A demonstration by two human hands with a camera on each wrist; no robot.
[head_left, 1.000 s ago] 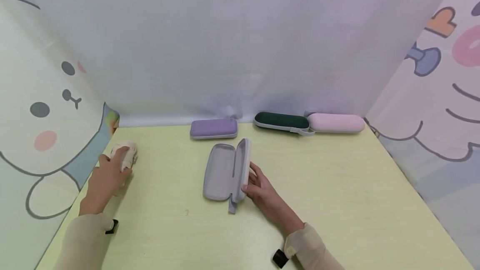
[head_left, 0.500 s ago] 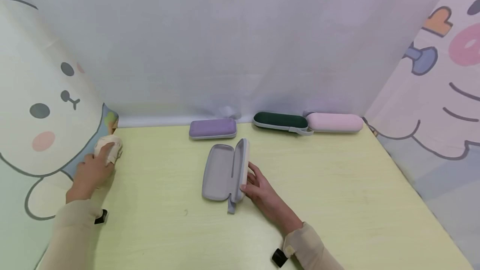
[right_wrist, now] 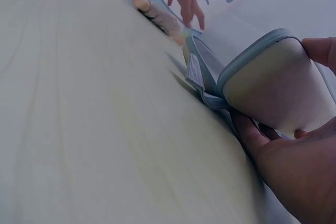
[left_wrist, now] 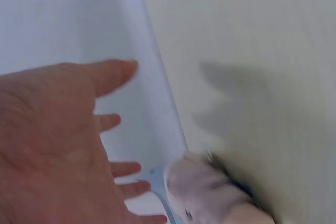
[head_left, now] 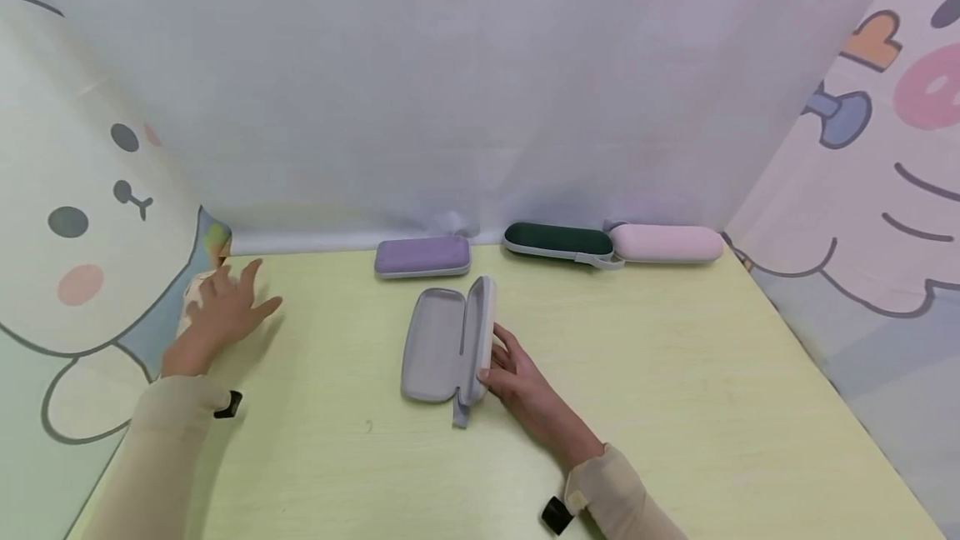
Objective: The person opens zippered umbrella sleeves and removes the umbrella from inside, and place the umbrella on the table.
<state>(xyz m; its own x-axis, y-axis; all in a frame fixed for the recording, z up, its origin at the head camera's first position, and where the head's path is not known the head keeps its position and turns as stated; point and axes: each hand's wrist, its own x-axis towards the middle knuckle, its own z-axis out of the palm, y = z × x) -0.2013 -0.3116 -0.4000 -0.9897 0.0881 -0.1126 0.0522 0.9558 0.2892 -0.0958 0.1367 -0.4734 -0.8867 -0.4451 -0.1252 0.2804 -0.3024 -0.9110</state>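
Observation:
An opened glasses case (head_left: pixel 433 348), grey-lined with a cream outside and a grey strap, lies mid-table. My right hand (head_left: pixel 528 390) holds its raised half upright, the thumb at the near rim and the fingers behind; the cream shell (right_wrist: pixel 278 85) shows close up in the right wrist view. At the table's left edge my left hand (head_left: pixel 223 313) hovers with spread fingers, holding nothing. Beneath and beside it lies a long cream, crumpled-looking bundle (left_wrist: pixel 205 190), mostly covered by the hand in the head view. The right wrist view shows this bundle (right_wrist: pixel 157 17) along the edge.
Along the back edge lie a purple case (head_left: pixel 422 257), a dark green case (head_left: pixel 558 241) with a grey strap and a pink case (head_left: pixel 666 243). A pale curtain (head_left: pixel 480 90) hangs behind the table (head_left: pixel 675 407), and cartoon-printed cloths (head_left: pixel 82 148) hang at both sides.
My left hand carried the cream bundle left to the table's edge, then let go of it and moved slightly right with fingers spread. My right hand still holds the case's raised half.

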